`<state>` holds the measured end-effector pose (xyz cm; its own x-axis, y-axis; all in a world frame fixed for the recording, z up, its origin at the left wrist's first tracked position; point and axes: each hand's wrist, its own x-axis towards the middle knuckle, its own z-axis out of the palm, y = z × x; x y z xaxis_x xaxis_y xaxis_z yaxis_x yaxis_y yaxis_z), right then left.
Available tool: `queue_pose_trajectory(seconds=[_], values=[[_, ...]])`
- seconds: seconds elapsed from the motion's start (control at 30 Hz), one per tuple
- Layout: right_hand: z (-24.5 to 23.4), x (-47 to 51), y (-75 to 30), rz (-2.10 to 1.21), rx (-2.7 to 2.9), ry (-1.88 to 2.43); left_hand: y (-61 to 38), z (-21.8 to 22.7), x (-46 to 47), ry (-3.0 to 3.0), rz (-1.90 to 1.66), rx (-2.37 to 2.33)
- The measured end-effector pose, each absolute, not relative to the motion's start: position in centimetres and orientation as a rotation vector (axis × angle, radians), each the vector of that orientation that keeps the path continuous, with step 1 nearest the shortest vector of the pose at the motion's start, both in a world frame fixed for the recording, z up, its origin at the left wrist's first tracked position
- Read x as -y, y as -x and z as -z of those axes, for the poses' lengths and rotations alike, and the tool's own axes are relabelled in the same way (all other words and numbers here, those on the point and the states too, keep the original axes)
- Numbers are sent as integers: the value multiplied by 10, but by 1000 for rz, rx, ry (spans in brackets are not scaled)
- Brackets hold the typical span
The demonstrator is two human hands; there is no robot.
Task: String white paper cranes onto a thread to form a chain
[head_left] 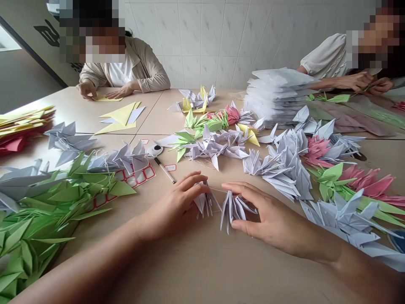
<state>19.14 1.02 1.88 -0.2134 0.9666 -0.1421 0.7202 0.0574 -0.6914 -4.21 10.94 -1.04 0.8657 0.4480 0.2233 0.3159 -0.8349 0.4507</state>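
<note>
My left hand [179,198] curls over a small bunch of white origami cranes [205,202] near the middle of the table, its thumb hidden. Across a narrow gap, my right hand [268,211] has its thumb and fingers around a second bunch of white origami cranes [233,207], with the folded wings fanned downward. A thin thread seems to run between the two bunches. More white cranes [218,145] lie just beyond my hands.
Green cranes [60,198] are heaped at the left, near stacked coloured paper [25,126]. A pen [164,170] lies left of my hands. White, pink and green cranes [348,219] spread at right. Behind stands a stack of translucent bags [275,99]. Two people sit opposite, handling paper.
</note>
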Motion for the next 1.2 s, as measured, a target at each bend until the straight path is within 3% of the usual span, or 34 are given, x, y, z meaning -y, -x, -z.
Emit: queue_pose_trajectory(seconds=[0.3,0.73,1.2], values=[[-12,-7,-199,-611,2154,1684,40,5,-105,-2504,-475,-652],[14,-10,-182,-276,2127,1323,40,2,-100,-2543,-400,-520],[6,-7,-175,-728,1840,1447,36,7,-104,-2612,-436,-488]])
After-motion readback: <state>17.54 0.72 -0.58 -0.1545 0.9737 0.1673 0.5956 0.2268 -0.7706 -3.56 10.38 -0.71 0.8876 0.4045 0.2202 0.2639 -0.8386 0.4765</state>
